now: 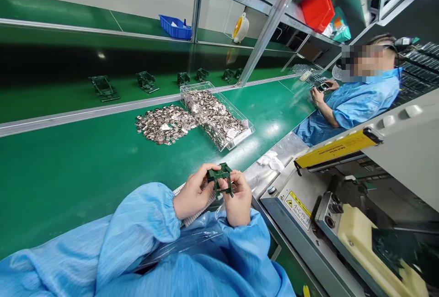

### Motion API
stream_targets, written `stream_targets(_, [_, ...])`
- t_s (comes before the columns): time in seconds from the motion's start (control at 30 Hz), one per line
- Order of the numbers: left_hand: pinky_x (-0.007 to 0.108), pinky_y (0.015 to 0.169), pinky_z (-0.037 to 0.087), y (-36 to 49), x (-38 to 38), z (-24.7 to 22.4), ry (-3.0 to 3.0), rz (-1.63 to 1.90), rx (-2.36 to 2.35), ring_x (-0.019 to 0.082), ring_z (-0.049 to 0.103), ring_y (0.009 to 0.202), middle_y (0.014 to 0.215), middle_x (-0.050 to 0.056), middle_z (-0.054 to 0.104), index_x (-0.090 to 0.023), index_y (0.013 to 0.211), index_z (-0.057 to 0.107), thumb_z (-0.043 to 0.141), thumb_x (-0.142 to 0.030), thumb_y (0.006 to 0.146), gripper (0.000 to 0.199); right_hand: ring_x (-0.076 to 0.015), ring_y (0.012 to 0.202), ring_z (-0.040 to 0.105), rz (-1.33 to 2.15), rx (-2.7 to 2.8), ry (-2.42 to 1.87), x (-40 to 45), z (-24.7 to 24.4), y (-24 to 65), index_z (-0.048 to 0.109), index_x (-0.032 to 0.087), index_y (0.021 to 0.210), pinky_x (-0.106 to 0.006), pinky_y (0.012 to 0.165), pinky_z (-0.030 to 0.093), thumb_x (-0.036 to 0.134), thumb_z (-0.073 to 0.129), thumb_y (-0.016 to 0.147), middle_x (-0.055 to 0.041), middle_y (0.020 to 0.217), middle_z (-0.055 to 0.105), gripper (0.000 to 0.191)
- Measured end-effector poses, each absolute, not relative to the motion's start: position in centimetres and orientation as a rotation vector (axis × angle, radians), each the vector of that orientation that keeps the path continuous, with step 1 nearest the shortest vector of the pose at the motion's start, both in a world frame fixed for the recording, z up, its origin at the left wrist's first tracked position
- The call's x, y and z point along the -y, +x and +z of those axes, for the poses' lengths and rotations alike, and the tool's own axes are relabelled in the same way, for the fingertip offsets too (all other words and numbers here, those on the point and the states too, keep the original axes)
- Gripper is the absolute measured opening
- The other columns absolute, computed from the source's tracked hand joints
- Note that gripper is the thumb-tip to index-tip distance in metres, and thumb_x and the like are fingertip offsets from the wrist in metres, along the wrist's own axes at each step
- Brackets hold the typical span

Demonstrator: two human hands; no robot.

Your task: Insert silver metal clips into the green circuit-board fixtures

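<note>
A dark green plastic frame (222,177) with open sides and thin legs is held up in front of my body, between both hands. My left hand (195,192) is closed on its left side, thumb and fingers pressed against it. The fingers of my right hand (238,201) grip its right side and lower part. Beyond the hands, a heap of small shiny metal pieces (164,123) lies on the green table (113,164). Beside the heap stands a clear plastic tray (240,139) filled with more of these pieces.
Several similar green frames (104,87) stand along the back, behind a metal rail (68,116). At right is a machine (291,205) with a yellow bar (338,148). A white cloth (271,161) lies near it. A co-worker (360,100) in blue handles a part farther right.
</note>
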State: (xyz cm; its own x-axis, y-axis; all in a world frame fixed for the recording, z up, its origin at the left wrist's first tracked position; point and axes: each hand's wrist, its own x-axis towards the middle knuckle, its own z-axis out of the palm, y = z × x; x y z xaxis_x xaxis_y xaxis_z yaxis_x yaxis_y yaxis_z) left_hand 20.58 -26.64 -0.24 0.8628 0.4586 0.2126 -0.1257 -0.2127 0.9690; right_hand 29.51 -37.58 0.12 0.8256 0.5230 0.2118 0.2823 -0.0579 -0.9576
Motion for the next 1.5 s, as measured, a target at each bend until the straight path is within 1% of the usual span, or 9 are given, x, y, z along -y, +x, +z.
stream_targets(0.1, [0.027,0.070,0.049,20.3,26.4,0.3,1.725,0.490,-0.260,0.015,0.059,0.078,0.100,0.006,0.062,-0.021,0.122,0.046,0.047,-0.021,0.091,0.030,-0.0194,0.094,0.058,0.287,0.669,-1.558,38.9,0.8,29.7,0.057,0.022,0.101,-0.030,0.074,0.049,0.029,0.067,0.083,-0.0078,0.114,0.058,0.022])
stream_targets(0.23, [0.030,0.079,0.051,19.4,26.9,2.8,1.798,0.308,-0.193,0.018,0.063,0.090,0.105,0.007,0.064,-0.021,0.123,0.046,0.046,-0.022,0.092,0.031,-0.0245,0.128,0.045,0.330,1.018,-1.575,42.2,3.0,30.1,0.039,0.031,0.142,-0.037,0.097,0.045,0.023,0.069,0.082,-0.0077,0.145,0.045,0.067])
stream_targets(0.43, [0.031,0.087,0.054,22.9,28.8,9.0,1.800,-0.169,0.287,0.020,0.065,0.104,0.123,0.006,0.064,-0.029,0.144,0.030,0.054,-0.028,0.091,0.058,-0.0281,0.115,0.058,0.107,1.071,-1.524,51.7,6.5,30.5,0.053,0.029,0.133,-0.043,0.098,0.048,0.044,0.079,0.074,-0.0085,0.124,0.063,0.067])
stream_targets(0.53, [0.034,0.090,0.054,28.4,32.4,11.1,1.877,-0.093,0.466,0.023,0.066,0.106,0.121,0.008,0.067,-0.024,0.138,0.043,0.059,-0.034,0.089,0.053,-0.0292,0.110,0.061,-0.110,0.755,-1.558,58.8,6.9,29.6,0.056,0.028,0.131,-0.046,0.095,0.050,0.054,0.077,0.074,-0.0100,0.121,0.064,0.066])
stream_targets(0.7, [0.045,0.113,0.038,37.4,43.4,12.0,2.044,0.213,0.837,0.032,0.046,0.133,0.139,0.020,0.052,-0.010,0.133,0.049,0.073,-0.034,0.077,0.066,-0.0255,0.106,0.063,-0.842,0.008,-1.459,68.8,6.7,28.8,0.057,0.024,0.130,-0.048,0.100,0.047,0.041,0.080,0.072,-0.0092,0.128,0.060,0.065])
stream_targets(0.87, [0.050,0.103,0.045,41.5,49.6,12.0,1.997,0.007,0.653,0.037,0.052,0.126,0.135,0.024,0.053,-0.007,0.145,0.033,0.076,-0.040,0.072,0.092,-0.0326,0.117,0.058,-0.836,-0.158,-1.646,72.4,7.5,30.4,0.048,0.021,0.136,-0.056,0.100,0.046,0.039,0.078,0.072,-0.0151,0.143,0.048,0.073])
stream_targets(0.97, [0.045,0.098,0.050,40.7,47.5,12.6,1.801,0.055,0.535,0.032,0.059,0.117,0.126,0.020,0.060,-0.009,0.146,0.032,0.079,-0.035,0.068,0.095,-0.0337,0.121,0.056,-0.717,-0.019,-1.768,72.1,8.3,32.8,0.050,0.018,0.131,-0.055,0.104,0.043,0.043,0.079,0.070,-0.0162,0.133,0.056,0.072])
stream_targets(1.27, [0.037,0.097,0.053,31.1,31.2,10.4,1.911,-0.313,0.321,0.027,0.063,0.113,0.119,0.005,0.064,-0.027,0.118,0.059,0.079,-0.031,0.067,0.055,-0.0304,0.114,0.061,-0.193,0.383,-2.184,69.1,10.6,40.5,0.055,0.019,0.124,-0.049,0.103,0.045,0.052,0.076,0.071,-0.0130,0.119,0.066,0.065])
stream_targets(1.5, [0.046,0.101,0.049,31.4,31.0,3.0,1.861,-0.265,0.250,0.035,0.053,0.128,0.137,0.008,0.058,-0.033,0.114,0.066,0.084,-0.031,0.055,0.062,-0.0316,0.121,0.055,-0.613,-0.037,-2.303,72.6,8.0,35.4,0.061,0.018,0.122,-0.051,0.102,0.043,0.064,0.059,0.076,-0.0132,0.130,0.061,0.064])
